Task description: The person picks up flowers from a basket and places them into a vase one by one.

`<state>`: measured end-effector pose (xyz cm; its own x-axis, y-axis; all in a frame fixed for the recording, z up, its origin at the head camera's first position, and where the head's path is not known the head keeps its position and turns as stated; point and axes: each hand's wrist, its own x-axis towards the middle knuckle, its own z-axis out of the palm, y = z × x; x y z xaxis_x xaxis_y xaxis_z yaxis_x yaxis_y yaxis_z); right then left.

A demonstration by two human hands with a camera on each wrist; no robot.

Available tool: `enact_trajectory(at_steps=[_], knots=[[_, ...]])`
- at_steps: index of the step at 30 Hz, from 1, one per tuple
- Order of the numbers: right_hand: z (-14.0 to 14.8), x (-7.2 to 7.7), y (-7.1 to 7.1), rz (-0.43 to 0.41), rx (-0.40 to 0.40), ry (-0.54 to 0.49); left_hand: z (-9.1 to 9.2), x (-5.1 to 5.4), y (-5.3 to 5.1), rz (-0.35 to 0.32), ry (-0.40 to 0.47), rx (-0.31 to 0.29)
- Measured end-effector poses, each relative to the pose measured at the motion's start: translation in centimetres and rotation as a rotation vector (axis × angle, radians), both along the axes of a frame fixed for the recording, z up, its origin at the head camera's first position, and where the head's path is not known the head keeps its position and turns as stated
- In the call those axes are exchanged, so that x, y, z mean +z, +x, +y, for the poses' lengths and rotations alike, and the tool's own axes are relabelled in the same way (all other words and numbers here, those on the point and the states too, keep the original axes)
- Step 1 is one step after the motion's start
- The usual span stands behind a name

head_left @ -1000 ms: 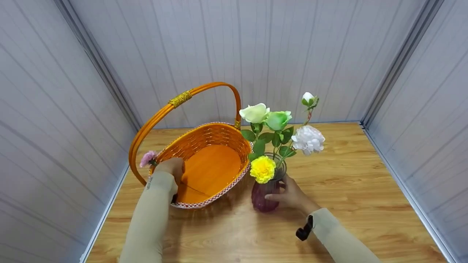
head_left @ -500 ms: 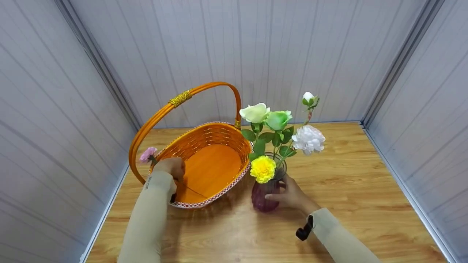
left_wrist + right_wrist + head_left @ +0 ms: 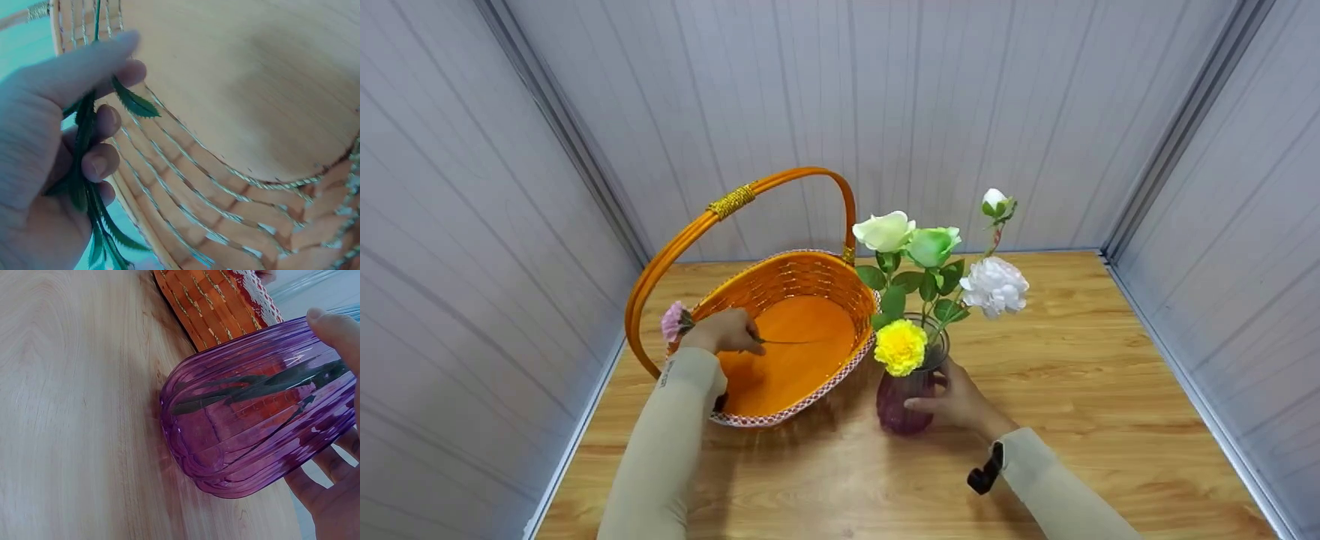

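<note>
My left hand (image 3: 724,332) grips the green stem of a pink flower (image 3: 675,322) inside the orange wicker basket (image 3: 802,259). The bloom sticks out behind the hand near the basket's left rim, and the thin stem end points right over the basket floor. In the left wrist view, curled fingers and thumb pinch the stem, with serrated leaves (image 3: 135,103) hanging from the grip. My right hand (image 3: 960,405) holds the purple glass vase (image 3: 901,405) round its side. Stems show through the glass in the right wrist view.
In the vase stand a yellow flower (image 3: 901,348), a cream rose (image 3: 884,232), a green rose (image 3: 932,246) and a white bloom (image 3: 994,286) with a bud (image 3: 994,199). The tall basket handle (image 3: 682,241) arches over the left side. Panel walls enclose the wooden table (image 3: 1095,375).
My left hand has risen slightly and shifted right with the pink flower. Its stem has swung up from slanting down to nearly level. The right hand and vase stay put.
</note>
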<state>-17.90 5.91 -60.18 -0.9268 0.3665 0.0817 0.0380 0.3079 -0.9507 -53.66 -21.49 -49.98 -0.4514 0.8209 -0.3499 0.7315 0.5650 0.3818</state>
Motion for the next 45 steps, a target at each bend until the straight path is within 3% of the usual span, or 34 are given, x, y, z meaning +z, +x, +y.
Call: enact_trajectory(at_steps=[8, 14, 21, 27, 30, 37, 45], knots=[[0.0, 0.1, 0.0, -0.007, 0.005, -0.006, 2.2, 1.0, 2.0, 0.005, 0.025, -0.036], [0.0, 0.1, 0.0, -0.022, -0.001, -0.001, 3.8, 0.9, 3.0, 0.046, 0.052, -0.095], [-0.1, 0.3, 0.0, -0.018, -0.005, -0.003, 4.9, 0.4, 3.3, 0.233, 0.118, -0.247], [0.2, 0.2, -0.1, -0.014, 0.012, 0.000, 4.8, 0.4, 3.4, 0.362, 0.201, -0.312], [0.2, 0.1, -0.1, -0.011, 0.017, -0.007, 4.8, 0.3, 3.3, 0.386, 0.212, -0.331], [0.1, 0.1, 0.0, -0.003, 0.015, 0.009, 5.0, -0.6, 2.3, 0.381, 0.276, -0.283], [-0.1, 0.2, 0.1, -0.004, 0.008, 0.000, 5.7, -0.1, 3.1, 0.486, 0.358, -0.315]])
